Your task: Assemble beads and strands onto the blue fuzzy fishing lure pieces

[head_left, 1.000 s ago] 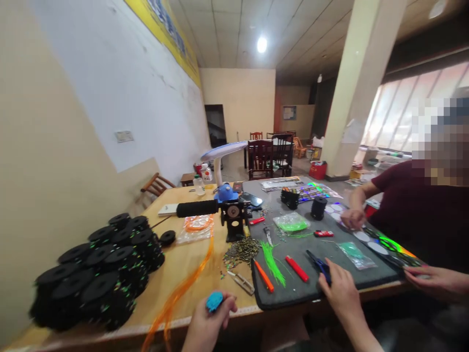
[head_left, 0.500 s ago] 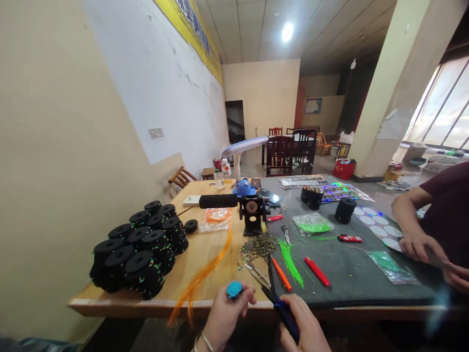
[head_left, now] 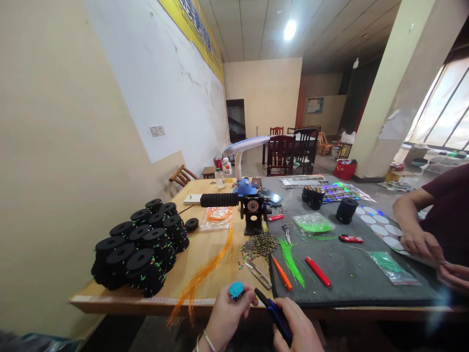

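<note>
My left hand (head_left: 227, 315) is closed around a small bundle with a bumpy turquoise top (head_left: 236, 290), held just off the table's front edge. The rest of the bundle is hidden in my fingers. In my right hand (head_left: 298, 325) is a pair of pliers (head_left: 274, 313) with dark blue handles. Their dark tips point up and left, close to my left fingertips; I cannot tell whether they touch anything. Beyond my hands lie metal thread snips (head_left: 259, 275), an orange pen-like tool (head_left: 282, 274) and a heap of small metallic beads (head_left: 261, 246).
Stacked black foam spools (head_left: 141, 234) stand on the left. Orange strands (head_left: 205, 271) hang over the front edge. Behind the beads is a black device (head_left: 252, 215) with a foam handle. Green strands (head_left: 291, 261) and a red tool (head_left: 318, 272) lie on the grey mat. A co-worker's hands (head_left: 428, 249) are at right.
The pliers in my right hand have moved left, nearer my left hand. My left hand still holds the turquoise bundle. The view has shifted slightly.
</note>
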Available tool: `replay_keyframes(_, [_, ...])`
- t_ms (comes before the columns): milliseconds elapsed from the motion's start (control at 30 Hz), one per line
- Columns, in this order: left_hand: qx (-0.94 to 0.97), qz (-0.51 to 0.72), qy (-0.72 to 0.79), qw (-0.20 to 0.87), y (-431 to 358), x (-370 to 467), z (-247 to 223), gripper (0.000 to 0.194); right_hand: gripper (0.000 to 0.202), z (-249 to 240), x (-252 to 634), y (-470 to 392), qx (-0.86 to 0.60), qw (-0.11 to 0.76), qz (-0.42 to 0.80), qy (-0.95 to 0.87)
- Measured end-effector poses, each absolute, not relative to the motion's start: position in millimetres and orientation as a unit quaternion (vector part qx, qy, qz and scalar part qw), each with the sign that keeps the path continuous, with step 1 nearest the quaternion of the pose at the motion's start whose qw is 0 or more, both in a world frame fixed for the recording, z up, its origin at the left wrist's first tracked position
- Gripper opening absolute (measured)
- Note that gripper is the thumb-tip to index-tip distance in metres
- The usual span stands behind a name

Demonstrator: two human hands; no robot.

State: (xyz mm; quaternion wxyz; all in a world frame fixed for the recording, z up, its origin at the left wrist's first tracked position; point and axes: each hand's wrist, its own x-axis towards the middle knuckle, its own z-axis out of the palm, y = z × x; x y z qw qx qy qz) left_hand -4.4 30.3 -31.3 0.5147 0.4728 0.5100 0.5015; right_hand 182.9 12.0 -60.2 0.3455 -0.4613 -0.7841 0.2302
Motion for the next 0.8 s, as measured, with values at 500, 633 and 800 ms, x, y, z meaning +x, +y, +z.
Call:
replay_keyframes(500, [0.467, 0.478, 0.508, 0.543, 28.3, -0.5, -28.1, 0.055, 0.021, -65.3, 182.1, 9.7, -0.505, 0.415, 0.446, -0.611])
replay_keyframes(633, [0.476, 0.470, 0.512, 0.539, 26.5, -1.5, -38.3, 0.050, 0.026, -70.5, 177.7, 11.4, -0.490, 0.462, 0.511, -0.535])
replay_keyframes(800, [0.490, 0.496, 0.509, 0.505, 22.3, 0.0, -52.9, 0.044, 0.035, -76.3, 169.4, 13.6, -0.465, 0.449, 0.657, -0.388])
